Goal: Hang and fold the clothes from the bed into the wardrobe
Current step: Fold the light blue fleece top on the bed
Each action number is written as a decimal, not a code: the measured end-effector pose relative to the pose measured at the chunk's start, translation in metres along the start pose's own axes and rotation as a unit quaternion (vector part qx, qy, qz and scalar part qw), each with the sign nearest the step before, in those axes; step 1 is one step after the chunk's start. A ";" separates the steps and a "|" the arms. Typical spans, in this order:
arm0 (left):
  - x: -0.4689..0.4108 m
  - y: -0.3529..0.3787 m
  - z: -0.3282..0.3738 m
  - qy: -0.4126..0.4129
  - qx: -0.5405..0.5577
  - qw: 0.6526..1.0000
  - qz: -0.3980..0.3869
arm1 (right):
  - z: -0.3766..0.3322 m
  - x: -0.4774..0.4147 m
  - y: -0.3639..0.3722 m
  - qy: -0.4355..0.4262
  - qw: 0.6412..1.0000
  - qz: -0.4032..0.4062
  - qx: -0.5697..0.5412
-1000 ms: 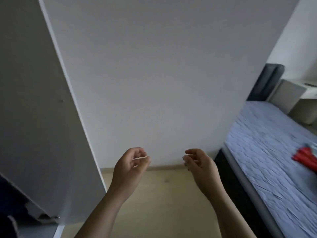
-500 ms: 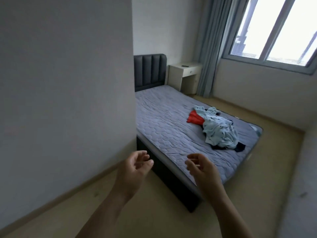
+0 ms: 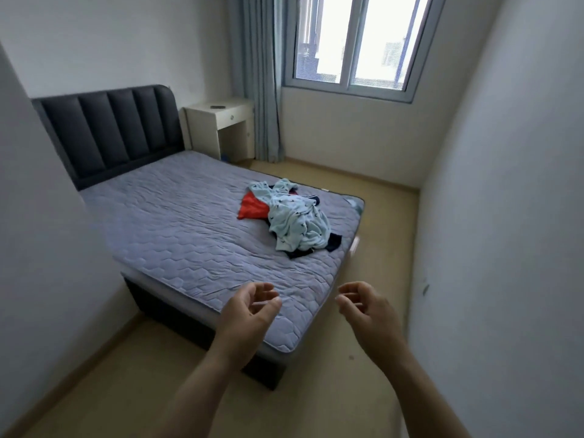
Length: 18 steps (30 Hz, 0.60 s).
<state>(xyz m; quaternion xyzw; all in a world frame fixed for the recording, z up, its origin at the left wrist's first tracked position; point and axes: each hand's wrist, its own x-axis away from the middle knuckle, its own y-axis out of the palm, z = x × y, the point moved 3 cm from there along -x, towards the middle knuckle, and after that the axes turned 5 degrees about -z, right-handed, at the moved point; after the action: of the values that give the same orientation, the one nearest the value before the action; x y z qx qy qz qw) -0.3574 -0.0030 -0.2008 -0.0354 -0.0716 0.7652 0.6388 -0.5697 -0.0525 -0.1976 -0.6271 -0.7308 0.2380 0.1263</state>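
Observation:
A bed with a grey quilted mattress and a dark padded headboard fills the middle of the room. Near its far right corner lies a heap of clothes: a pale blue patterned garment on top, a red one at its left, and a dark one poking out beneath. My left hand hovers over the foot end of the mattress, fingers loosely curled and holding nothing. My right hand is level with it, past the bed's corner, also holding nothing. The wardrobe is out of view.
A white bedside table stands right of the headboard, next to a grey curtain and a window. White walls close in on both sides. Pale wooden floor runs along the bed's right side and foot.
The view has swung right, from a white wardrobe panel to the whole bed and window. Both hands stayed in front of me and their fingers have spread slightly.

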 end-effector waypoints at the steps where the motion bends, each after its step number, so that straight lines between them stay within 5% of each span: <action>1: -0.013 0.009 0.000 -0.001 -0.001 1.000 -0.009 | 0.007 -0.008 -0.006 0.007 1.000 0.005 0.003; 18: -0.263 0.128 0.008 -0.007 -0.013 0.994 -0.109 | 0.102 -0.205 -0.086 0.097 0.993 0.054 0.038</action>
<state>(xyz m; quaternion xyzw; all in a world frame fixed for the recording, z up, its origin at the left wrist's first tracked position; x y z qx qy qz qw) -0.4349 -0.2843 -0.2226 -0.0304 -0.0889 0.6904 0.7173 -0.6557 -0.2808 -0.2177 -0.6806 -0.6706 0.2102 0.2073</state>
